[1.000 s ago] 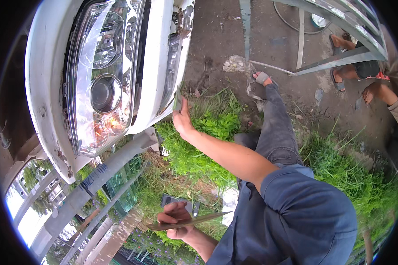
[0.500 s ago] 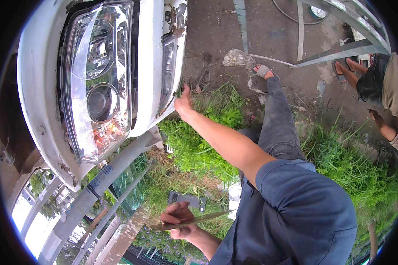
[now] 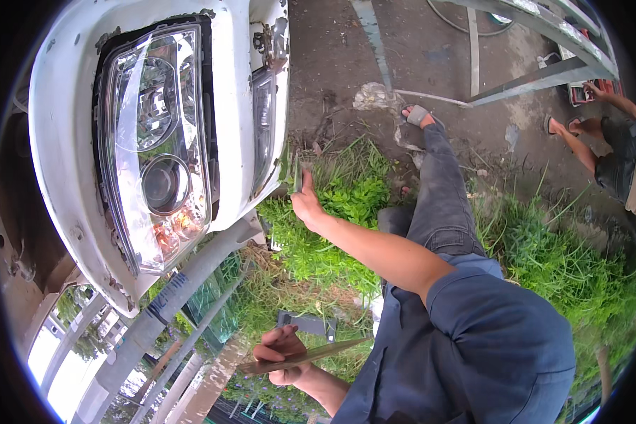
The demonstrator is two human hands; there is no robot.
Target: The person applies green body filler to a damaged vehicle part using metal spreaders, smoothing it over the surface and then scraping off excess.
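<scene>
My right hand [image 3: 308, 203] is beside the lower corner of a white car bumper [image 3: 234, 141] with chipped paint. Its fingers pinch a thin grey-green flat piece [image 3: 297, 176], whose kind I cannot make out. Lower in the view, my left hand [image 3: 284, 355] grips a long, thin brownish strip [image 3: 325, 350], seen nearly edge-on and tapering toward my shirt. Left of my right hand, a clear headlight [image 3: 159, 148] is set in the white bodywork, with a narrow lamp [image 3: 263, 131] between it and the hand.
Green plants [image 3: 332, 230] grow under my right arm. A metal stand [image 3: 537, 85] rises at the top right, near another person [image 3: 618, 159] beside a red box [image 3: 579, 93]. A grey pole [image 3: 166, 297] runs below the headlight. A dark flat object [image 3: 311, 324] lies in the grass.
My right hand has come slightly down and right, away from the bumper edge, so the thin piece shows. My left hand barely moves. The other person now reaches toward the red box.
</scene>
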